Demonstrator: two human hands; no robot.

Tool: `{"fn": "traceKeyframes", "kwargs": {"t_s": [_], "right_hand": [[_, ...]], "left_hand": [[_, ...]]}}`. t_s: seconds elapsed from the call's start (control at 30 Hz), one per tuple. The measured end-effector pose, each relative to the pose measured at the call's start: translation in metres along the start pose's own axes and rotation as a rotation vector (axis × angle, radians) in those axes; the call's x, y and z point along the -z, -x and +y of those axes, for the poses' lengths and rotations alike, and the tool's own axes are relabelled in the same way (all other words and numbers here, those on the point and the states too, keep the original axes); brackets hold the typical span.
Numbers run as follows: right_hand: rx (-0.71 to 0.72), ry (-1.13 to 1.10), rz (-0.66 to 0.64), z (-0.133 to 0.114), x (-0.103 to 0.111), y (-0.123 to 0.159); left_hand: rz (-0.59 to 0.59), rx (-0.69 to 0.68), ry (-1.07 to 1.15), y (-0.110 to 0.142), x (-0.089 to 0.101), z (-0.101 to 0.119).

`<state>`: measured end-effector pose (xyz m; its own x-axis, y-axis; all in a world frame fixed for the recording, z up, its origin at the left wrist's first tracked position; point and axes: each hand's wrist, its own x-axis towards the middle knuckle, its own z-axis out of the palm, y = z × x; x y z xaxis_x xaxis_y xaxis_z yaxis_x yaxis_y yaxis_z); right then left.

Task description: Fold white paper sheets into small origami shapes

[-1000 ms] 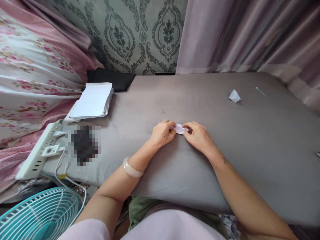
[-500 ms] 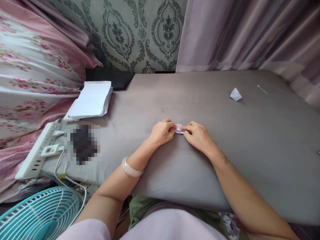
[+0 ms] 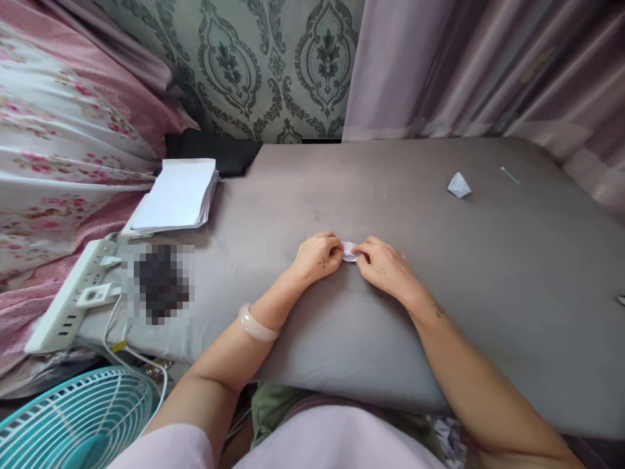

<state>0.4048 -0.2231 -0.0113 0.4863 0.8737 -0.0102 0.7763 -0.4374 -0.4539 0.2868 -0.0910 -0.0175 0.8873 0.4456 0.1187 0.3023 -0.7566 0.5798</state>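
Note:
A small folded white paper [image 3: 349, 251] lies on the grey padded surface [image 3: 439, 273] between my two hands. My left hand [image 3: 318, 258] pinches its left end with fingers curled. My right hand [image 3: 383, 268] pinches its right end, fingertips pressed together on it. Most of the paper is hidden by my fingers. A pale bangle [image 3: 254, 327] sits on my left wrist.
A second folded white paper piece [image 3: 459, 185] lies far right, near a thin swab-like stick [image 3: 510, 174]. A stack of white sheets [image 3: 178, 194] rests at the left edge, beside a black cloth [image 3: 215, 153]. A white power strip [image 3: 73, 299] and a teal fan [image 3: 73, 423] sit lower left.
My hands have drawn closer together on the small paper, so less of it shows between my fingers. Nothing else has moved.

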Motion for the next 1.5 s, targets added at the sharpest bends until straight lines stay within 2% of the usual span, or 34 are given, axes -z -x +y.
{"fn": "traceKeyframes", "kwargs": {"t_s": [0.13, 0.27, 0.43, 0.53, 0.8, 0.97, 1.23, 1.5], "right_hand": [[-0.037, -0.204, 0.081, 0.001, -0.006, 0.000], [0.017, -0.297, 0.190, -0.009, -0.013, 0.004], [0.085, -0.247, 0.225, -0.022, -0.017, 0.011], [0.116, -0.216, 0.212, -0.029, -0.017, 0.016], [0.188, -0.032, 0.186, -0.041, -0.018, 0.026], [0.205, 0.030, 0.185, -0.042, -0.018, 0.027], [0.233, 0.113, 0.185, -0.042, -0.021, 0.028], [0.298, 0.244, 0.173, -0.048, -0.021, 0.026]], "left_hand": [[0.109, 0.135, 0.391, -0.004, -0.003, -0.002], [0.189, 0.239, 0.822, -0.006, -0.004, 0.001], [0.180, 0.405, 1.049, -0.007, -0.004, 0.002], [0.184, 0.495, 1.088, -0.009, -0.004, -0.002], [0.183, 0.501, 1.098, -0.008, 0.001, -0.003], [0.173, 0.503, 1.123, -0.006, 0.006, 0.000], [0.175, 0.556, 1.076, -0.008, 0.003, -0.002], [0.322, 0.597, 1.016, -0.009, 0.001, 0.002]]}}
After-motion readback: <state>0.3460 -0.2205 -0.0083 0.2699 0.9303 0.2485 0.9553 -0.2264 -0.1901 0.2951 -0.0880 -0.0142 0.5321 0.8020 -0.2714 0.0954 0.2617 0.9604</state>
